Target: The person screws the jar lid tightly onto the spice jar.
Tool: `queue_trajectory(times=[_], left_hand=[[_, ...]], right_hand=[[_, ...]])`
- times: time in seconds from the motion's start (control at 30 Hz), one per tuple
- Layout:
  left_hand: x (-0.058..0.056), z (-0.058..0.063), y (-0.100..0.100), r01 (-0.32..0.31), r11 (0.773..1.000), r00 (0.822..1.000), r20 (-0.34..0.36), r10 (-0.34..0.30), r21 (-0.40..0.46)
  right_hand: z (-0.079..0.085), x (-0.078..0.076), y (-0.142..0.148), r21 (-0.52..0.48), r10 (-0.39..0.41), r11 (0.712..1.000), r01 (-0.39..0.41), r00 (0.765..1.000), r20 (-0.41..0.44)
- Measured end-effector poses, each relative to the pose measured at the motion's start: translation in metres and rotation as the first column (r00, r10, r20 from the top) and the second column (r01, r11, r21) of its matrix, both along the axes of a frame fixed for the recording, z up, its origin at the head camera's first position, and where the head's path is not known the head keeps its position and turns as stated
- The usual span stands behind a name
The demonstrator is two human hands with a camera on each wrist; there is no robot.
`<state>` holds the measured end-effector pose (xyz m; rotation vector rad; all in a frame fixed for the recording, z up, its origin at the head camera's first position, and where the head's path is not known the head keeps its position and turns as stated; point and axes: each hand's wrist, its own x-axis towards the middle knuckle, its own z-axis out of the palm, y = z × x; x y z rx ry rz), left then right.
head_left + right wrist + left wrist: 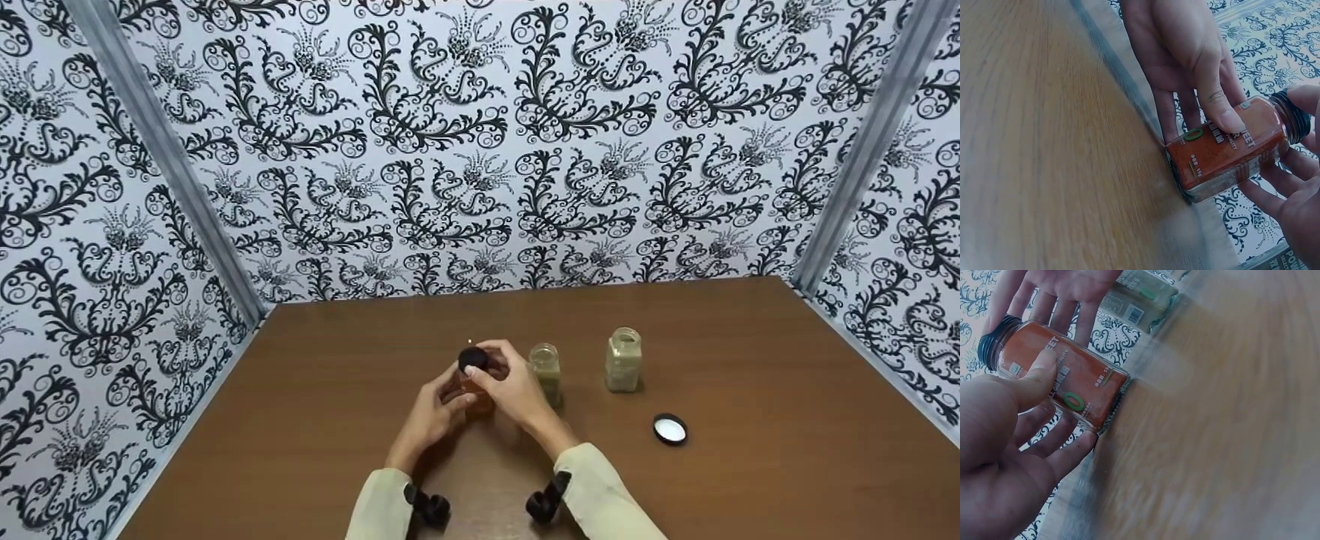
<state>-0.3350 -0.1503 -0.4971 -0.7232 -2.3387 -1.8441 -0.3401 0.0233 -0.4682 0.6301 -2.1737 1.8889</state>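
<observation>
A square glass spice jar (1092, 374) of orange-red powder stands with its base right at the tabletop, as both wrist views show. My left hand (431, 416) grips its body, the thumb lying across the printed label and the fingers behind. Around the jar's black lid (1296, 119) my right hand (519, 391) has its thumb and fingers, pinching it at the neck. The lid sits on the jar. Just right of that hand, partly hidden by it, is a lidless jar of greenish powder (547, 373).
Farther right on the brown table (337, 375) stands another lidless jar (624, 366) with pale greenish powder. In front of it a loose black lid (670, 430) lies with its white inside up. Patterned walls (465, 187) enclose the table's back and sides.
</observation>
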Motion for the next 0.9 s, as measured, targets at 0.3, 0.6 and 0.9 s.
queue_trajectory(times=[0.3,0.6,0.9], left_hand=[[-0.0003,-0.0005,-0.0005,0.013,1.000,1.000,0.021,-0.013,0.000],[-0.0007,-0.0002,-0.0006,0.003,1.000,0.999,0.046,-0.003,-0.008],[0.0004,0.0006,-0.0007,-0.001,1.000,1.000,0.019,0.002,-0.022]], right_hand=[[0.0025,0.0027,0.0027,0.050,0.000,0.999,0.000,1.000,0.003],[0.0023,0.0008,0.0038,0.039,0.021,0.999,-0.021,1.000,-0.004],[0.0028,0.0016,-0.0001,-0.024,0.010,1.000,-0.009,0.999,0.040]])
